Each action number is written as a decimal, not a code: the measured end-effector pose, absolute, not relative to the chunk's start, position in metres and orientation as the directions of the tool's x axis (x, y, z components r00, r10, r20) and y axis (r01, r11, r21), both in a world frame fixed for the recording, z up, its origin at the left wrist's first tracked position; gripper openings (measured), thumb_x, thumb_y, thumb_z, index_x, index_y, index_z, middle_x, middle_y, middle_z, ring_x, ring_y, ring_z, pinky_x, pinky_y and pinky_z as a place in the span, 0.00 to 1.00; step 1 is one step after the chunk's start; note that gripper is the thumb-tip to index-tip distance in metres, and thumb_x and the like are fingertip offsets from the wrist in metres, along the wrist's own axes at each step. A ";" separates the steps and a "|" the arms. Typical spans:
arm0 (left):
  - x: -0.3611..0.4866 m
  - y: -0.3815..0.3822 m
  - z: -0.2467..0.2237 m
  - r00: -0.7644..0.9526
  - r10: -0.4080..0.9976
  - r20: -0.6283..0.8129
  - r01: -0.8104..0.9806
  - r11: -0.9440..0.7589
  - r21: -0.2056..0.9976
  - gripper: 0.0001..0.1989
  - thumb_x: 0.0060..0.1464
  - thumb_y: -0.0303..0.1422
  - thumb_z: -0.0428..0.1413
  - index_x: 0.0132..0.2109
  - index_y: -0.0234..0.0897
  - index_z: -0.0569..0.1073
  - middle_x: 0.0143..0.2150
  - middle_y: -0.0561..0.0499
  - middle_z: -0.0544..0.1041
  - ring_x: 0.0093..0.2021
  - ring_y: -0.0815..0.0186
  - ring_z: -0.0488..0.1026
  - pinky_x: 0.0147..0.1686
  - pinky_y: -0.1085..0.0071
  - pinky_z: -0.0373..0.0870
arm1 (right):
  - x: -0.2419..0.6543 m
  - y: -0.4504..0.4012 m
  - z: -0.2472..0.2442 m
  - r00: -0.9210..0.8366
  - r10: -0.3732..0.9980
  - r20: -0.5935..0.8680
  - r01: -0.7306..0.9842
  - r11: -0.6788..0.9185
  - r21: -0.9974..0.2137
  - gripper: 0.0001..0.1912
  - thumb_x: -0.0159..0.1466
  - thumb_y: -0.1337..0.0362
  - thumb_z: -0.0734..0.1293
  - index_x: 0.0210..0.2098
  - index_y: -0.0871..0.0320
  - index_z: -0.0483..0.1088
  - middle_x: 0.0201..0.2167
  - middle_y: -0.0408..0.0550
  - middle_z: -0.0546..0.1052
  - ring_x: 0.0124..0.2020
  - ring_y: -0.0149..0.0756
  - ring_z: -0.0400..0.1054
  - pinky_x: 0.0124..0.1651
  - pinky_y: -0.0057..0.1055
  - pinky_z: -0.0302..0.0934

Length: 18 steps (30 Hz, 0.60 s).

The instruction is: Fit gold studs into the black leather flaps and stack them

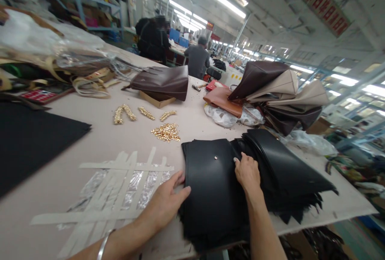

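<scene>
A stack of black leather panels (216, 196) lies in front of me, its top sheet bearing a small metal stud (215, 157). My left hand (168, 198) touches the stack's left edge, thumb and fingers apart. At the opposite edge, my right hand (248, 171) rests palm down with its fingers stretched forward, on the border with a second black pile (288, 167). That pile is bent up at its near side and spreads to the right. Loose gold-coloured metal fittings (167, 132) lie in a heap beyond the stack, with rows of similar fittings (124, 113) behind them.
Strips of pale tape (114, 187) hold plastic film to the table at left. Black sheet material (33, 143) lies farther left. A dark brown bag (162, 81) rests on a cardboard box (156, 98). Brown and beige bags (276, 87) are piled at right. Two people sit farther back.
</scene>
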<state>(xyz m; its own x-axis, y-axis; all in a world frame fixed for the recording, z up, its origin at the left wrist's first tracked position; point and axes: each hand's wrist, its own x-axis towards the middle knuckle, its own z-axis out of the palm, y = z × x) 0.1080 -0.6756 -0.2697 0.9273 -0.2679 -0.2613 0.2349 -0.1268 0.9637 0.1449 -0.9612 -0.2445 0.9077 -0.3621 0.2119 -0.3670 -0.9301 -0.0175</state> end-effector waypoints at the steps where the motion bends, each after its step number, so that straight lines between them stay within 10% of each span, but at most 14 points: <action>1: 0.107 -0.675 -0.268 0.923 -0.276 -0.269 0.251 -0.100 0.963 0.43 0.49 0.43 0.56 0.67 0.22 0.58 0.67 0.32 0.65 0.67 0.55 0.63 0.67 0.60 0.58 | 0.146 -0.961 -0.247 0.910 -0.365 0.195 -0.369 -0.929 -0.013 0.27 0.71 0.60 0.56 0.61 0.75 0.65 0.51 0.73 0.74 0.53 0.59 0.68 0.56 0.47 0.57; 11: 0.101 -0.666 -0.261 0.928 -0.259 -0.267 0.244 -0.120 0.962 0.44 0.51 0.43 0.54 0.69 0.20 0.55 0.70 0.31 0.59 0.69 0.52 0.58 0.68 0.56 0.53 | 0.158 -0.963 -0.252 0.914 -0.404 0.046 -0.395 -0.910 -0.127 0.31 0.72 0.52 0.54 0.65 0.67 0.62 0.57 0.68 0.72 0.55 0.55 0.70 0.54 0.43 0.61; 18: 0.096 -0.675 -0.261 0.966 -0.227 -0.127 0.023 -0.412 0.911 0.34 0.61 0.40 0.49 0.70 0.27 0.58 0.52 0.38 0.80 0.56 0.50 0.75 0.58 0.53 0.69 | 0.158 -0.966 -0.253 0.925 -0.379 -0.020 -0.372 -0.896 -0.241 0.31 0.71 0.50 0.53 0.64 0.64 0.64 0.57 0.63 0.74 0.58 0.52 0.69 0.57 0.42 0.60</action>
<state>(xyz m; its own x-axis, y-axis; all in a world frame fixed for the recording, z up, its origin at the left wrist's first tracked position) 0.0957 -0.6755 -0.2614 0.9657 -0.2267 -0.1271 0.0230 -0.4125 0.9107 0.1576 -0.9663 -0.2530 0.9253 -0.3788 -0.0199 -0.3721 -0.8963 -0.2410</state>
